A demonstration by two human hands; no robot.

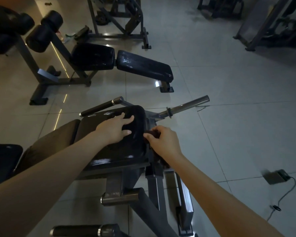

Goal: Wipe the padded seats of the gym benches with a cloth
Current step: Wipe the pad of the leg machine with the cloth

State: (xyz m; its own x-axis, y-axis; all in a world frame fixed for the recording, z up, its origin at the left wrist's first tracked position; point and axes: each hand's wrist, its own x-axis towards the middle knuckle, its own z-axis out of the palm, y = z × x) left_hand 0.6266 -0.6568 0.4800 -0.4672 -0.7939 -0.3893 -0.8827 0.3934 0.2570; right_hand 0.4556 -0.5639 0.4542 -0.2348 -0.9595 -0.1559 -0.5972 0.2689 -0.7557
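While my left hand [116,129] lies flat on the black padded seat [120,151], fingers straight and slightly spread, pointing toward one o'clock, my right hand [161,139] is curled round a dark cloth [155,134] at the seat's three o'clock edge. I have the cloth bunched between thumb and fingers against the side of the pad. A tail of it hangs down under my wrist, just beside the grey metal frame [152,185]. The seat's surface shines with streaks near its six o'clock rim. At nine o'clock from the seat is the brown backrest [55,139], touching or nearly touching it; I cannot tell which. A padded handle [99,107] juts out at eleven o'clock and a bare steel bar [188,105] at one o'clock. Farther off at twelve o'clock stands a second bench [143,67] with black pads. On the tiled floor [229,134] at four o'clock sits a small box [275,177] with a cable.
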